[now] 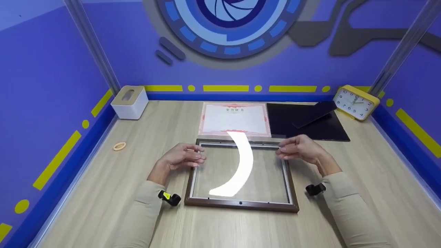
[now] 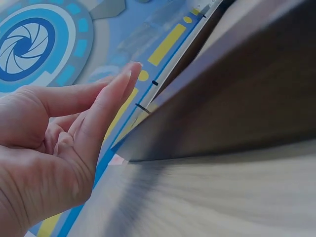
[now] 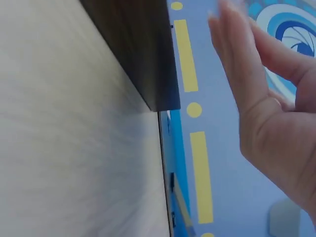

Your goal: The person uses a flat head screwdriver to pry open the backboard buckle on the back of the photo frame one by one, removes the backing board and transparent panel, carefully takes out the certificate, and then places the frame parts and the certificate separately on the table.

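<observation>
A dark brown picture frame [image 1: 241,204] lies flat on the wooden table, with a clear glass pane [image 1: 268,172] over its opening. A curved glare runs up the pane and past the frame's far rail, so the pane's far edge seems raised. My left hand [image 1: 199,157] pinches the pane at the far left corner, and my right hand [image 1: 280,151] pinches it at the far right corner. The left wrist view shows the left hand [image 2: 129,71] with fingertips together beside the frame's side [image 2: 237,98]. In the right wrist view the right hand [image 3: 256,49] is next to the frame's corner [image 3: 138,49].
Behind the frame lie a pink-bordered certificate [image 1: 234,119] and a black backing board [image 1: 303,125]. A yellow alarm clock [image 1: 355,102] stands at the back right and a white tissue box [image 1: 129,101] at the back left. A small tape ring [image 1: 119,146] lies at the left.
</observation>
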Tool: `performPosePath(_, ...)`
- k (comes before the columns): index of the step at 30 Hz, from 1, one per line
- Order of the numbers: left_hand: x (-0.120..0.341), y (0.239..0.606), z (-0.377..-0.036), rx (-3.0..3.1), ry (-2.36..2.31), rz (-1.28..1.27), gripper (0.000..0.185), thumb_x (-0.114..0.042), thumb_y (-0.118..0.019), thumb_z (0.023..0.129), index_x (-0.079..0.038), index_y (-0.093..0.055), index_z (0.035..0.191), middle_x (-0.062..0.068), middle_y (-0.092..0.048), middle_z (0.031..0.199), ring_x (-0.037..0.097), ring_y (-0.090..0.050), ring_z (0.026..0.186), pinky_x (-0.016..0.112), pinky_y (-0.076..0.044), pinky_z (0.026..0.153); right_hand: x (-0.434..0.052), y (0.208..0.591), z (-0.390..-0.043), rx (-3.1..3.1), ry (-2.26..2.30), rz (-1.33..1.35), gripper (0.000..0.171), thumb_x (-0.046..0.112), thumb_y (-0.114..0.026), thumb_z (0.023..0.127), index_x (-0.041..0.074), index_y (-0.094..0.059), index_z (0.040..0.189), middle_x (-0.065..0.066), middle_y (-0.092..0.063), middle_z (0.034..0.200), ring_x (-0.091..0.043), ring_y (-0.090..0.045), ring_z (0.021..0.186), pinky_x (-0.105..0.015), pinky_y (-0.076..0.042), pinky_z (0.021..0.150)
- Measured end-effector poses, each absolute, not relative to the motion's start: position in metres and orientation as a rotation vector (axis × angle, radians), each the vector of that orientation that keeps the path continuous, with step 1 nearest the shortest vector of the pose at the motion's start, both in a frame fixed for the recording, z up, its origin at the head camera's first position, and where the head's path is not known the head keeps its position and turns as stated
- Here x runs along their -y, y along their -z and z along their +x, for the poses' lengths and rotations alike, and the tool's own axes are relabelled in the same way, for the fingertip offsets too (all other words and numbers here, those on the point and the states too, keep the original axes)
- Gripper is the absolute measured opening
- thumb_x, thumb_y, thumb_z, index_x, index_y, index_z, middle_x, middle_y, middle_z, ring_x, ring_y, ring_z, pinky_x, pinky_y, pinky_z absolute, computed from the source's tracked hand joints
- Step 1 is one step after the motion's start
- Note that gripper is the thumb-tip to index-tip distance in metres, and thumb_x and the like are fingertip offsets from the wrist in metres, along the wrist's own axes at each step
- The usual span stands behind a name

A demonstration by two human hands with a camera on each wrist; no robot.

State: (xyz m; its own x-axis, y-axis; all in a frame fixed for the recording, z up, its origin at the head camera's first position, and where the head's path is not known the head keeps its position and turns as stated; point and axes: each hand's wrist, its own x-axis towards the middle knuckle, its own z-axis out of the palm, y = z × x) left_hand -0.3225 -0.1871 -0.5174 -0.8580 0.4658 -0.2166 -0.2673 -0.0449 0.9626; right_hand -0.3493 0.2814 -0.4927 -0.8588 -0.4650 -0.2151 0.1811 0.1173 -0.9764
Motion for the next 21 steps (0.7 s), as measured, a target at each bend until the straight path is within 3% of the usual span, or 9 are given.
performPosePath(7, 0.1893, 0.52, -0.3223, -1.719, -2.006, 0.165, 0.038, 0.005, -0.064, 0.093, 0.012, -0.053, 0.129, 0.018, -0.074, 0.099, 0.022, -0.074, 0.086, 0.029, -0.059, 0.069, -0.2832, 0.4967, -0.3475, -1.801, 1.635, -0.308, 0.046, -0.003, -0.064, 0.094, -0.027, -0.043, 0.127, -0.031, -0.068, 0.11, -0.038, -0.071, 0.095, -0.045, -0.058, 0.079)
performPosePath(21, 0.193, 0.5202, -0.3229, -1.655, -2.011, 0.193, 0.046, 0.005, -0.059, 0.096, 0.014, -0.046, 0.139, 0.02, -0.073, 0.104, 0.025, -0.074, 0.089, 0.029, -0.059, 0.073, -0.2826, 0.4969, -0.3493, -1.809, 1.692, -0.314, 0.036, -0.007, -0.064, 0.092, -0.025, -0.048, 0.119, -0.026, -0.07, 0.101, -0.027, -0.073, 0.085, -0.034, -0.06, 0.073)
